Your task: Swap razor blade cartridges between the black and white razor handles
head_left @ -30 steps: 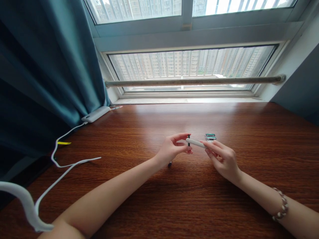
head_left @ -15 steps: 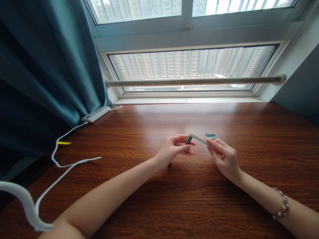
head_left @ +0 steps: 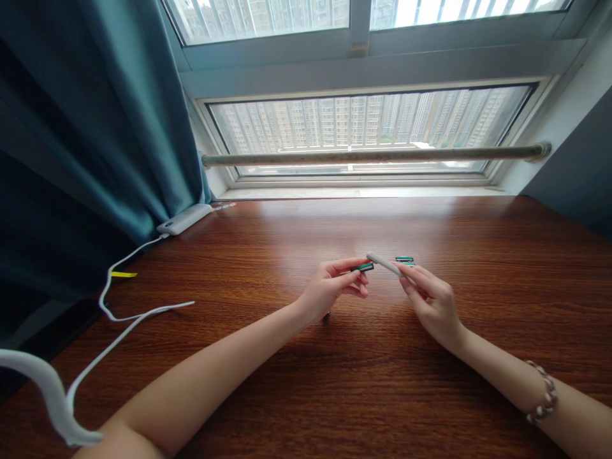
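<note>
A razor blade cartridge [head_left: 366, 267], black with a green strip, is pinched between the thumb and fingers of my left hand [head_left: 329, 285]. My right hand [head_left: 433, 303] grips the lower end of a pale grey razor handle [head_left: 385, 262]. The handle slants up to the left, its tip just above the cartridge; whether the two touch I cannot tell. Behind my right fingers lie green-and-black razor cartridges [head_left: 404, 259] on the table, partly covered by the hand. A small dark object [head_left: 326, 316] pokes out beneath my left wrist, mostly hidden.
The brown wooden table [head_left: 306, 395] reaches to the window. At left are a white power strip [head_left: 185, 220], a white cable [head_left: 115, 312], a yellow strip [head_left: 123, 275] and a blue curtain [head_left: 143, 127]. A thick white curved stand [head_left: 48, 389] rises beside my left arm.
The cartridge in my left hand has turned from steeply slanted to nearly level, and a gap now shows near the handle's tip. The handle has shifted slightly right.
</note>
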### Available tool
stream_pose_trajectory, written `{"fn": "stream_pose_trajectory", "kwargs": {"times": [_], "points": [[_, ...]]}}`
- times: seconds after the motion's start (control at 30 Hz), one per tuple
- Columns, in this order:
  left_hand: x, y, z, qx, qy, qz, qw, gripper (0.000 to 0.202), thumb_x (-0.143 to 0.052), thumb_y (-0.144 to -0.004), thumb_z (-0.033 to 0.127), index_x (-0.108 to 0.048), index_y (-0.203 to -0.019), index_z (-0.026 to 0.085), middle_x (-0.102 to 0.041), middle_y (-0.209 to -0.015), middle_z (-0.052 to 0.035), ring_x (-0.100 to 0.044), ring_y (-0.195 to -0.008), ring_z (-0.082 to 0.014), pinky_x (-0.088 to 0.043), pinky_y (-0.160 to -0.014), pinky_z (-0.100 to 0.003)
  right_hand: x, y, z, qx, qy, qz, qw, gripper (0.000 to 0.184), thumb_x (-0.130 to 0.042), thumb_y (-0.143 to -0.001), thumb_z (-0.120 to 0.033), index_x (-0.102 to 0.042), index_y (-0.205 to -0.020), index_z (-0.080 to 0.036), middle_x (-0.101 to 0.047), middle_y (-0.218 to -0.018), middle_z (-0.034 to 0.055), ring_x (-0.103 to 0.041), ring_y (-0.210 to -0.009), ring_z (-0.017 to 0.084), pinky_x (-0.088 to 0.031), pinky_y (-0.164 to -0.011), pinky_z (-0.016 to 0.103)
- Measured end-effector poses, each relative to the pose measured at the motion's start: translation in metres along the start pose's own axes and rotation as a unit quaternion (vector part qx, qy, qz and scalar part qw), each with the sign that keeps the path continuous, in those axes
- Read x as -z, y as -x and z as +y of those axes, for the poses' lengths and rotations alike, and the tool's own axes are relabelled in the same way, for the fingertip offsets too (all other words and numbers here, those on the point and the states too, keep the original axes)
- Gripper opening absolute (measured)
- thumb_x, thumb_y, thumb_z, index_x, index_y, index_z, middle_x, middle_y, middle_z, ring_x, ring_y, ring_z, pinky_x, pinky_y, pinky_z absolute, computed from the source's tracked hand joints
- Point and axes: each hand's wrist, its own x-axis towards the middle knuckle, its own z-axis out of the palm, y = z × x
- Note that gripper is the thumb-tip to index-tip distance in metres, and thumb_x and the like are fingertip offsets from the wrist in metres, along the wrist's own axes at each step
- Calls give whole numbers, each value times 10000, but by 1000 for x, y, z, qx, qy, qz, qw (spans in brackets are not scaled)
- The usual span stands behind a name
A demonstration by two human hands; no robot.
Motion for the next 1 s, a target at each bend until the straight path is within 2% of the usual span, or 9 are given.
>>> {"fn": "stream_pose_trajectory", "kwargs": {"times": [0.07, 0.27, 0.43, 0.77, 0.87, 1.0], "points": [[-1, 1, 1, -7, -8, 2, 1000, 326, -630, -703, 261, -572, -1000, 141, -613, -717, -38, -584, -578, -127, -478, -595, -284, 0, 0, 0, 0, -1, 5, 1000, 278, -475, -827, -255, -582, -1083, -242, -577, -784, 19, -445, -507, 89, -355, -483, 225], [-3, 2, 2, -35, -22, 22, 999, 185, -624, -710, 258, -510, -813, 156, -628, -701, -25, -584, -561, -122, -472, -580, -279, 0, 1, -1, 18, -17, 8, 1000, 276, -479, -823, -239, -582, -1079, -237, -568, -768, 17, -436, -504, 88, -343, -467, 224], [-3, 2, 3, -36, -14, 32, 999, 176, -623, -713, 238, -536, -829, 139, -628, -672, -21, -578, -537, -107, -469, -559, -251, 0, 2, 0, 19, -4, -13, 1000, 281, -482, -825, -230, -575, -1089, -256, -559, -763, 11, -447, -518, 89, -345, -479, 223], [-4, 1, 4, -11, -7, 49, 999, 236, -658, -682, 280, -574, -831, 117, -679, -767, -75, -631, -589, -150, -505, -591, -287, -1, 2, -1, 12, 6, -3, 1000, 280, -469, -831, -251, -575, -1090, -246, -558, -736, 10, -436, -499, 89, -347, -470, 222], [-4, 2, 4, -22, -35, 50, 998, 237, -655, -684, 280, -580, -832, 110, -679, -771, -80, -638, -604, -168, -516, -617, -321, 0, 2, -2, 15, 12, 6, 1000, 286, -466, -834, -244, -566, -1102, -251, -554, -744, 8, -426, -496, 88, -343, -483, 227], [-5, 3, 3, -53, -64, 58, 995, 202, -625, -714, 271, -576, -814, 102, -678, -765, -80, -645, -634, -191, -523, -668, -373, 1, 3, -3, 38, 42, -25, 998, 305, -478, -827, -222, -556, -1120, -261, -530, -716, 1, -411, -504, 90, -328, -493, 229]]}}
